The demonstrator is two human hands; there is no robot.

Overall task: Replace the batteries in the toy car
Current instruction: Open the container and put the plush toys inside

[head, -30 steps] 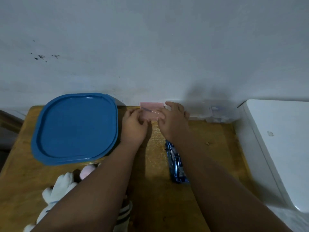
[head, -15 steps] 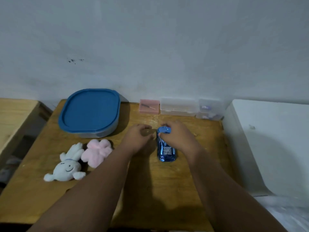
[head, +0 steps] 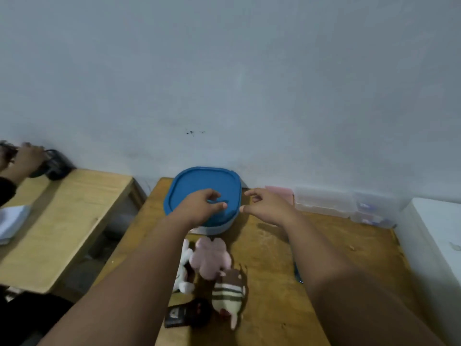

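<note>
Far to the left, another person's hand [head: 26,156] rests on a dark object [head: 53,164] at the back of a separate wooden bench [head: 62,221], with a white cloth [head: 11,223] at the frame's edge. Moving right, a blue-lidded container [head: 197,181] stands at the back of the wooden surface [head: 336,245], against the wall. The left hand [head: 199,207] hovers over the lid, its fingers curled loosely and grasping nothing. In front of the container lie a white plush [head: 183,268], a pink plush [head: 210,258], a brown striped plush [head: 228,292] and a small black object [head: 187,313]. The right hand [head: 267,206] is just beside the container's right edge, thumb and fingers spread and empty. Behind it sits a pink box [head: 280,192], then clear plastic boxes [head: 324,201] along the wall. The toy car [head: 297,273] is mostly hidden under the right forearm; only a thin blue sliver shows, so this is probably it. A white block [head: 434,236] borders the surface on the right.
</note>
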